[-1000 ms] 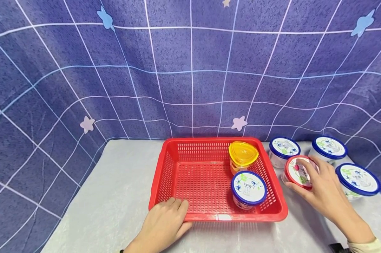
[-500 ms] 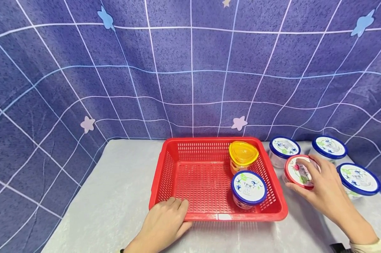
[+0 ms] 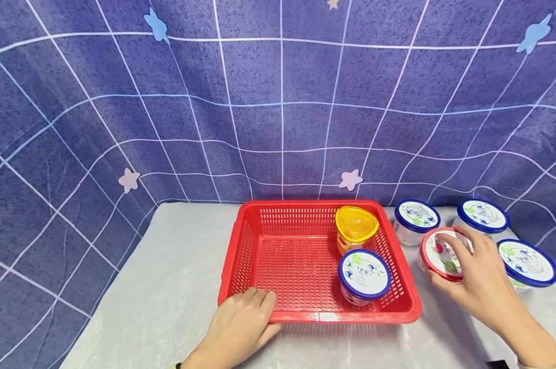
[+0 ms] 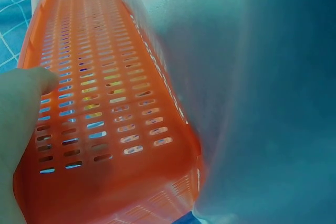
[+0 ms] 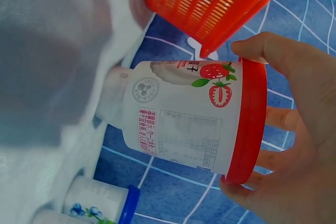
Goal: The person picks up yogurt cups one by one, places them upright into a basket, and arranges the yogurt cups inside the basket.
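Note:
A red plastic basket [image 3: 287, 316] with slotted walls stands mid-table. My left hand [image 3: 242, 320] grips its near rim, fingers over the edge and thumb on the outer wall; the thumb [image 4: 46, 81] shows in the left wrist view. Right of the basket, my right hand [image 3: 482, 282] holds a red-lidded tub [image 3: 436, 251] by its lid. Strawberries and small print mark the white side of that tub [image 5: 178, 114] in the right wrist view, with thumb and fingers spread around the lid. Whether its base touches the table is unclear.
Inside the basket, on its right side, are a yellow-lidded cup [image 3: 356, 225] and a blue-lidded tub [image 3: 364, 277]. Three more blue-lidded tubs [image 3: 417, 215], [image 3: 482, 215], [image 3: 528, 262] surround the right hand. A purple-blue grid-patterned cloth [image 3: 278, 102] hangs behind the grey table [image 3: 167, 266].
My right hand and the red-lidded tub have shifted slightly to the right, and the tub's lid is tilted a little differently. The left hand and basket look unchanged.

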A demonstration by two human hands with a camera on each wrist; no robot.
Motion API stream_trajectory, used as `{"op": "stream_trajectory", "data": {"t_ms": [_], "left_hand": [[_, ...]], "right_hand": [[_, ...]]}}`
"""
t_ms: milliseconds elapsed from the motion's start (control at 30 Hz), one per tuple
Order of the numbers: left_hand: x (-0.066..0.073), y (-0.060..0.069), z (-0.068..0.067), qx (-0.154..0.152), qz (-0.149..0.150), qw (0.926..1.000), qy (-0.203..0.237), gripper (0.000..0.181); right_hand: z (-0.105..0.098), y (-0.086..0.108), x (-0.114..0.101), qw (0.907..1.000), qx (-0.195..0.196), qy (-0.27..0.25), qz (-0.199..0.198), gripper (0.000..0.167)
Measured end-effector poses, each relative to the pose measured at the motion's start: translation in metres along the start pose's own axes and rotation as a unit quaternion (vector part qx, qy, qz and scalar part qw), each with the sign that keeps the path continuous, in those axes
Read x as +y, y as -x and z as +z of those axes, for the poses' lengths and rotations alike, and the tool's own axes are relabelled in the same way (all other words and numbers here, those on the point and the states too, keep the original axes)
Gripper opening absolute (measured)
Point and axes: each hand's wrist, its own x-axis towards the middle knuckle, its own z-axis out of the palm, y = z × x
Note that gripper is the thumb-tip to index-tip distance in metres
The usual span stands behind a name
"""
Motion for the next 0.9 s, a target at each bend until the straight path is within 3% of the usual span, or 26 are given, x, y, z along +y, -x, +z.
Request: {"op": "stream_trajectory", "data": {"t_ms": [200,433,733,900], "left_hand": [[0.000,0.000,0.000,-0.001,0.002,1.0000,-0.001,0.044],[-0.001,0.000,0.000,-0.003,0.002,1.0000,-0.003,0.045],[0.000,0.000,0.000,0.003,0.001,1.0000,0.000,0.043],[0.000,-0.001,-0.001,0.004,0.002,1.0000,0.000,0.044]], "right_hand": [[-0.009,-0.002,-0.007,0.9999,-0.005,0.005,0.011,0.070],[-0.016,-0.010,-0.017,0.9999,-0.003,0.009,0.011,0.089],[-0.024,-0.017,-0.025,0.9998,-0.013,0.007,0.013,0.079],[-0.027,-0.021,-0.034,0.9999,-0.005,0.009,0.011,0.089]]}}
